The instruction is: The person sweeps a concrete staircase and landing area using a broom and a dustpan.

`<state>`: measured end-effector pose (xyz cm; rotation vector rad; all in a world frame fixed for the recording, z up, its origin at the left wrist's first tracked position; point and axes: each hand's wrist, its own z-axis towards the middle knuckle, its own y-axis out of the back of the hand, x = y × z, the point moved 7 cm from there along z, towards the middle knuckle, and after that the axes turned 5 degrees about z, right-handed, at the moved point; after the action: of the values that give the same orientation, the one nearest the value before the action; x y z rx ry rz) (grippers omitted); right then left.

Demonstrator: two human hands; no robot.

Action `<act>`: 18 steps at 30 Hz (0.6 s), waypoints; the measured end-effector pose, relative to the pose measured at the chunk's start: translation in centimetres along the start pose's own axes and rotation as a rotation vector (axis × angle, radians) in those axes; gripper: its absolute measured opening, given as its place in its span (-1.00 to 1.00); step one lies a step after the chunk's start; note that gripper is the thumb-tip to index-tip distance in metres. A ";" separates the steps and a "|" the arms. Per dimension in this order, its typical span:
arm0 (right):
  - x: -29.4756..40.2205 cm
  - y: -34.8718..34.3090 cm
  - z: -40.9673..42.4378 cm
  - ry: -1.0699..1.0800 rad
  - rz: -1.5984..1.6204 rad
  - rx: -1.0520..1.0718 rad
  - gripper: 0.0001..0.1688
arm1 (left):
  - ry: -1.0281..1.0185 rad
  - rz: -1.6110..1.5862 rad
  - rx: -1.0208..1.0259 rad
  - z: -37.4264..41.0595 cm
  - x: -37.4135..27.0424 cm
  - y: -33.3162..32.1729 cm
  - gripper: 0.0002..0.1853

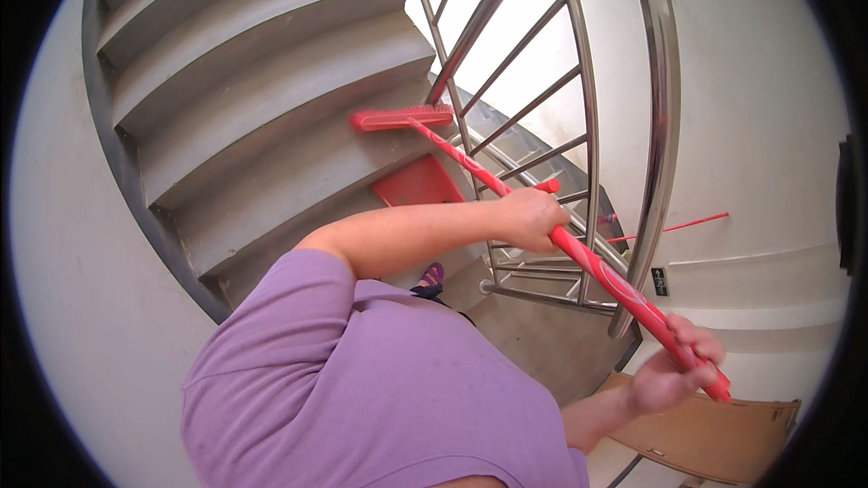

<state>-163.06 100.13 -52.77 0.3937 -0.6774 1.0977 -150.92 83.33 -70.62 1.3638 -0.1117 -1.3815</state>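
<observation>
A red broom runs diagonally across the view, its bristled head [403, 119] on a stair tread beside the railing. My left hand [536, 219] is closed around the middle of its long handle [600, 271]. Near the handle's upper end, my right hand [678, 366] grips it, palm partly turned up. A red dustpan [420, 183] lies below the broom head, partly hidden by my left forearm. Just beyond my left hand shows a red rod end [553, 186]; whether that hand also holds it, I cannot tell.
Grey stairs [271, 81] rise at the upper left between a wall and a metal railing [658, 115]. Lower steps show through the bars. Another thin red stick [698, 222] is beyond the railing. A brown board [705, 427] lies at the lower right. My shoe [432, 275] is near the dustpan.
</observation>
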 end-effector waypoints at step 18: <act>2.2 2.9 6.5 0.033 0.483 0.379 -0.61 | -0.113 -0.178 -0.082 -3.5 -7.2 -0.7 -0.73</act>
<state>-167.04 98.84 -46.59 0.5495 -0.5459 1.6992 -150.92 90.81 -67.73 1.2510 -0.0085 -1.5948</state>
